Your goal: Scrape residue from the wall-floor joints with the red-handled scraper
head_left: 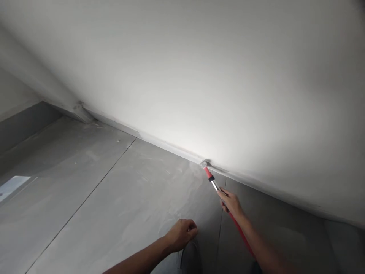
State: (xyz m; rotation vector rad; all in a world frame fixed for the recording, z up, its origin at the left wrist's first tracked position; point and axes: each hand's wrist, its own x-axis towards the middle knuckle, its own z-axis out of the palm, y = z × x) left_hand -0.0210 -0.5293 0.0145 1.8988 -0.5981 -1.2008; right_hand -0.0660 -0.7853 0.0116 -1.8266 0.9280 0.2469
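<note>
My right hand [230,201] is wrapped round the shaft of a long-handled scraper [214,185] with red grips and a bare metal section. The tool's small grey head [204,164] touches the skirting [171,147] at the foot of the white wall. Behind my hand, the red rear part of the handle runs back under my forearm. My left hand [182,233] hovers lower and to the left, its fingers curled into a loose fist with nothing visible in them. Just below it shows a dark rounded shape [190,258], perhaps my knee or shoe.
Large grey floor tiles [114,205] with thin dark joints carry pale smears and dust. The white wall [199,76] slopes across the view. At the far left corner a pale pipe [82,114] meets the floor. A bright reflection [13,186] lies on the left.
</note>
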